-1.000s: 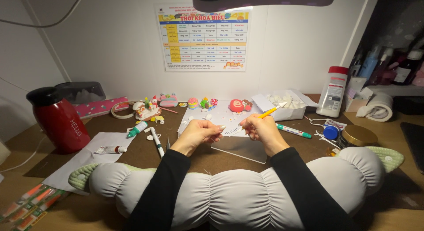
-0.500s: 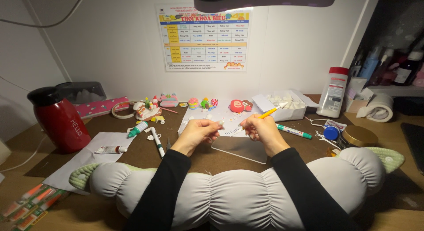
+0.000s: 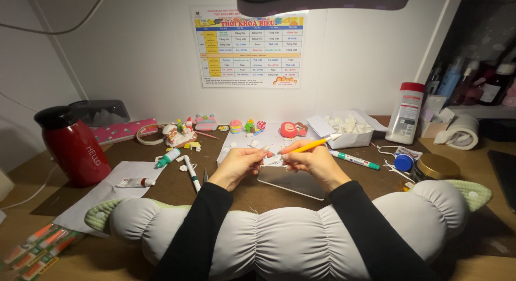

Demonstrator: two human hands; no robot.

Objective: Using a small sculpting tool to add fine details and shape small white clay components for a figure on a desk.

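At the far left a red thermos jug is stood on the brown desk, with a small paint tube laid on a white paper sheet just to its right. Further right, a green-capped glue bottle and a white pen are seen, and beyond them small clay figurines are lined up near the wall.

At the centre the left hand is closed in a pinch on a small white clay piece — held just above the white work board, between both hands. The right hand is touching the same piece with its fingertips, and a yellow craft knife is gripped in it, the tip pointed up and to the right.

To the right a green-tipped marker is laid near a white box of clay bits; a red-capped white bottle, a blue cap, a gold-lidded jar and a tissue roll follow. A padded grey cushion is spread across the near edge, under both black sleeves.
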